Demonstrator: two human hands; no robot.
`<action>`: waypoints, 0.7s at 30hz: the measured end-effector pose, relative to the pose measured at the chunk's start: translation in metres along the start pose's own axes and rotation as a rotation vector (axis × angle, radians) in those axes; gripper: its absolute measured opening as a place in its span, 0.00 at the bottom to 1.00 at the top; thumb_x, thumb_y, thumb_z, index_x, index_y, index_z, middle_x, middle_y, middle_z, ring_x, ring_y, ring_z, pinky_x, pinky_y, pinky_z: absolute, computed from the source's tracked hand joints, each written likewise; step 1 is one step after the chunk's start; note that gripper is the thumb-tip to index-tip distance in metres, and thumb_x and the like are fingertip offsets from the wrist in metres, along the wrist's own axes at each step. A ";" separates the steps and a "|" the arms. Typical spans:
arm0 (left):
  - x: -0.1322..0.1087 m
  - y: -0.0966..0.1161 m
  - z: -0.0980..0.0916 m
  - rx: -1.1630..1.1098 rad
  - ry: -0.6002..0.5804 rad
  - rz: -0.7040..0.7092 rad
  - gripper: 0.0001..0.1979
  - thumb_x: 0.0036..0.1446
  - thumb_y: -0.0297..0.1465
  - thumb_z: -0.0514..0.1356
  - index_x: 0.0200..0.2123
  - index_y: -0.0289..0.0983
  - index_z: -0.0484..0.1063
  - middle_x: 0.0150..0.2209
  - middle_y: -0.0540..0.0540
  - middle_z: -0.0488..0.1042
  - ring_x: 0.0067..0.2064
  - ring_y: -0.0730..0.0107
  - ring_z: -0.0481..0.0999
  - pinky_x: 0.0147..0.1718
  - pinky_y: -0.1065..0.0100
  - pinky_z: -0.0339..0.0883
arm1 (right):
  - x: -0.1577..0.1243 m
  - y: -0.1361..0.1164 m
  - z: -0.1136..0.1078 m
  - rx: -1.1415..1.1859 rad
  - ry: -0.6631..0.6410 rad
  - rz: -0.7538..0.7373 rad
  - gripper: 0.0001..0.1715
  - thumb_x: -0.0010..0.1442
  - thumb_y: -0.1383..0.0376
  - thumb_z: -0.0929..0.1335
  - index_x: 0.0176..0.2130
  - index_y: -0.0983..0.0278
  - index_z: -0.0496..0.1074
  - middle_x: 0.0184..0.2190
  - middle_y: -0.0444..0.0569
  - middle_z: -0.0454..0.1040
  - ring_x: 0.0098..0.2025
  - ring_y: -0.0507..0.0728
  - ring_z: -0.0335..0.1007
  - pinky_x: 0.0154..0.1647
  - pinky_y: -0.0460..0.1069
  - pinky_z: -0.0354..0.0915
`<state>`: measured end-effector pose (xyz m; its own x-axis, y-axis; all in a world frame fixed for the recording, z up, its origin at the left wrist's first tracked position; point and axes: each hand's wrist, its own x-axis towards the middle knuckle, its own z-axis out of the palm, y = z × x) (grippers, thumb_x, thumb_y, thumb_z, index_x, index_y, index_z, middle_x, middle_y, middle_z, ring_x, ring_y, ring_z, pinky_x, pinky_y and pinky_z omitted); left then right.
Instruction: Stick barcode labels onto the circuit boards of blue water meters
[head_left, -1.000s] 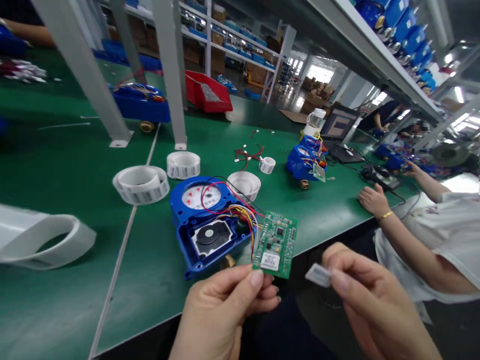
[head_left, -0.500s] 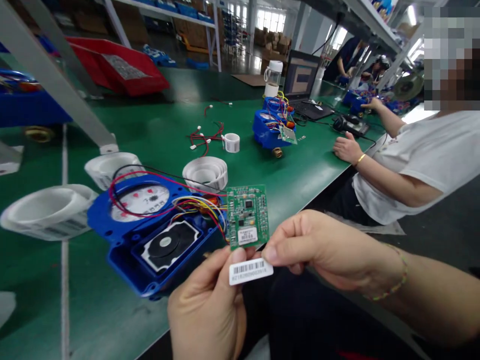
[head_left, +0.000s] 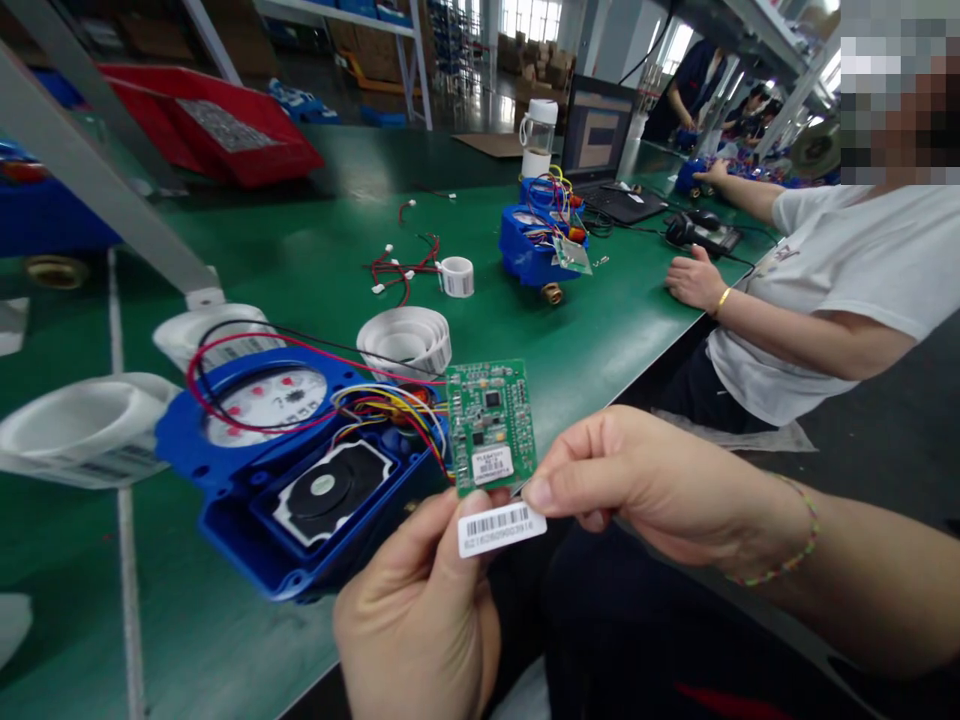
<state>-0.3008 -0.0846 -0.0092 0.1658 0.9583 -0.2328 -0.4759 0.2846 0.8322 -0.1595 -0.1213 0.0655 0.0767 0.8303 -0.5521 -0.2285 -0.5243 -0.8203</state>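
My left hand [head_left: 424,600] pinches the lower edge of a green circuit board [head_left: 514,400], which stands face toward me with a small white sticker on it. Between thumb and finger of my right hand [head_left: 607,470] is the right end of a white barcode label [head_left: 501,530]. The label's left end lies against my left thumb, just below the board. Red, black, yellow and white wires [head_left: 431,425] run from the board into an open blue water meter [head_left: 240,530] on the bench. Its round dial and a black disc in the housing face up. My fingertips behind the board are hidden.
Rolls of barcode labels [head_left: 405,338] stand around the meter. Short red-black cables [head_left: 405,270] lie beyond, left of other blue meters [head_left: 525,250]. A laptop [head_left: 600,130], a bottle [head_left: 538,140] and a scanner [head_left: 701,232] are farther back. A co-worker's arm [head_left: 795,330] rests at right.
My view has shifted slightly, so the bench things appear a little left. Both hands keep their grips, and the label sits slightly higher. The co-worker's far arm reaches out further.
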 end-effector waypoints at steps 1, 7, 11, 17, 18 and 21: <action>0.000 0.000 0.000 0.001 0.000 0.001 0.12 0.37 0.35 0.77 0.27 0.41 0.82 0.26 0.51 0.81 0.27 0.77 0.77 0.28 0.82 0.72 | 0.000 0.000 0.000 -0.008 0.004 -0.002 0.13 0.45 0.61 0.75 0.20 0.65 0.72 0.15 0.38 0.62 0.21 0.47 0.50 0.23 0.47 0.42; 0.001 -0.001 -0.001 0.011 -0.008 0.009 0.11 0.39 0.36 0.77 0.28 0.41 0.82 0.27 0.51 0.81 0.28 0.77 0.77 0.29 0.82 0.72 | 0.003 0.002 0.001 -0.003 0.001 -0.009 0.11 0.45 0.61 0.74 0.20 0.65 0.73 0.15 0.39 0.64 0.22 0.47 0.51 0.23 0.47 0.43; 0.002 -0.001 0.000 0.011 -0.019 0.015 0.11 0.39 0.35 0.77 0.27 0.41 0.82 0.26 0.51 0.80 0.27 0.78 0.77 0.27 0.83 0.71 | 0.004 0.002 0.002 0.005 -0.005 -0.007 0.11 0.45 0.61 0.74 0.20 0.65 0.73 0.15 0.39 0.64 0.21 0.47 0.51 0.23 0.47 0.44; 0.001 0.000 -0.001 -0.002 -0.007 0.016 0.11 0.39 0.36 0.77 0.28 0.42 0.82 0.26 0.51 0.81 0.27 0.78 0.78 0.29 0.83 0.72 | 0.004 0.002 0.002 0.006 -0.005 -0.011 0.12 0.45 0.61 0.74 0.20 0.65 0.72 0.15 0.39 0.63 0.21 0.47 0.51 0.24 0.47 0.43; 0.000 0.000 -0.001 -0.004 -0.007 0.015 0.11 0.39 0.36 0.77 0.28 0.42 0.82 0.26 0.51 0.81 0.27 0.77 0.78 0.29 0.83 0.72 | 0.004 0.002 0.002 0.006 -0.004 -0.011 0.12 0.45 0.61 0.74 0.20 0.65 0.72 0.15 0.39 0.63 0.21 0.47 0.51 0.24 0.47 0.43; -0.001 0.000 0.000 -0.010 -0.004 0.006 0.12 0.38 0.36 0.77 0.27 0.42 0.82 0.26 0.51 0.81 0.27 0.78 0.78 0.29 0.83 0.72 | 0.004 0.002 0.001 0.005 -0.002 -0.007 0.14 0.45 0.61 0.75 0.19 0.65 0.71 0.15 0.39 0.63 0.21 0.47 0.51 0.24 0.47 0.43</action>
<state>-0.3013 -0.0851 -0.0089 0.1664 0.9598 -0.2262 -0.4853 0.2794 0.8285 -0.1606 -0.1185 0.0619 0.0766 0.8340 -0.5464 -0.2329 -0.5179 -0.8231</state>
